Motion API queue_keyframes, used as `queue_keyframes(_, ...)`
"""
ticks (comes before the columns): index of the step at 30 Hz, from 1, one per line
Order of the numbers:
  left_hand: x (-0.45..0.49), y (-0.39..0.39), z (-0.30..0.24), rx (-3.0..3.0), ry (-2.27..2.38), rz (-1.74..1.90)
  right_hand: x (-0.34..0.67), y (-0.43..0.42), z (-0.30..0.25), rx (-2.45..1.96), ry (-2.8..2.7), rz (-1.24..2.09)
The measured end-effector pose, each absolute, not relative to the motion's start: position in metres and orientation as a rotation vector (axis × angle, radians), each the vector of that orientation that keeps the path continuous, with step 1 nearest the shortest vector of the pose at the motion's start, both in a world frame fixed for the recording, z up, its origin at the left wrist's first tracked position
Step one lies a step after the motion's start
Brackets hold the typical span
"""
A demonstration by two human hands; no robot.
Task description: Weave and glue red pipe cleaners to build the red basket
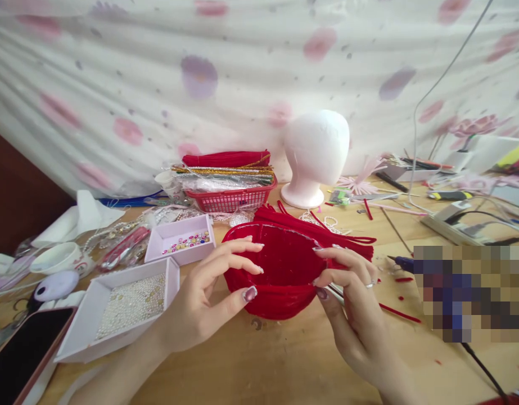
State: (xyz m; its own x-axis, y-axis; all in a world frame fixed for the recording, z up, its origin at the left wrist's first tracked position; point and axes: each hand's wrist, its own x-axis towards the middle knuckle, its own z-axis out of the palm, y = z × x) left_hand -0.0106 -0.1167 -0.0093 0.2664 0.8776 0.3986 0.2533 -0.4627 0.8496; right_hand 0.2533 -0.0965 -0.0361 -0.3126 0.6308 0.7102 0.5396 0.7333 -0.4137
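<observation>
The left hand (208, 301) is seen nearest, its thumb pressed under and its fingers spread over the left rim of a red bowl-shaped shell of fuzzy chenille stems (280, 275), so that the rim is clamped. The right hand (354, 306) is closed on the opposite rim, with a thin silvery metal tool (335, 292) tucked beneath its fingers. The shell is held low over the pale wooden tabletop (259, 365) in mid-view, in front of a red plastic mesh basket (231, 198); whether it touches the wood cannot be told. Its hollow is turned upward and a little toward the camera, its long axis is laid left to right between the hands, and loose stem ends are fanned off to the right rear. The soft wall could be crushed out of shape by an uneven squeeze, and the tool's tip could be snagged in the pile. The open white tray of small pearl beads (132, 304), just beside the left wrist, could be knocked and spilled by that forearm.
</observation>
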Motion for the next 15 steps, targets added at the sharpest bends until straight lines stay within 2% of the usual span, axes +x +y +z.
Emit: queue_keyframes(15, -0.0081, -0.122, -0.0117, 1.851, 1.098, 1.189, 0.255, -0.0944, -0.0395, -0.812, -1.973, 0.126)
